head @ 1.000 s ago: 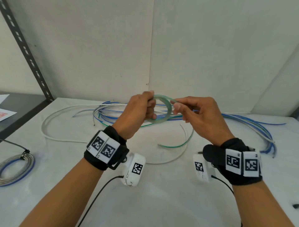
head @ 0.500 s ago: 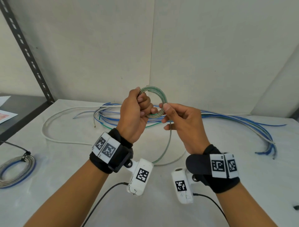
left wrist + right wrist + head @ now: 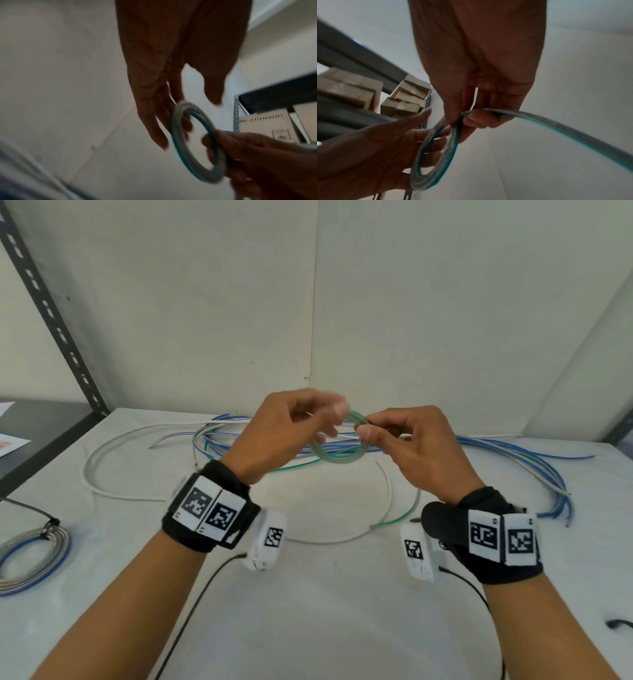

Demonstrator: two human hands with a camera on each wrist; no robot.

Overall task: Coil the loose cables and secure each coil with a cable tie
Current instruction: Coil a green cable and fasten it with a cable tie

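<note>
A small coil of green-and-grey cable hangs in the air above the white table. My right hand pinches the coil's top between thumb and fingers; in the right wrist view the right hand holds the coil where the free tail runs off to the right. My left hand is blurred. In the left wrist view the left hand has straight fingers touching the coil, with the thumb apart. The tail lies on the table.
Loose blue and white cables spread along the back of the table, and a white cable loop lies at the left. A tied coil sits at the left edge. A small black piece lies at the right. A dark shelf stands left.
The coil came down from upright in my left fist to a flatter tilt. My left fingers loosened from it, and my right hand took hold of its top.
</note>
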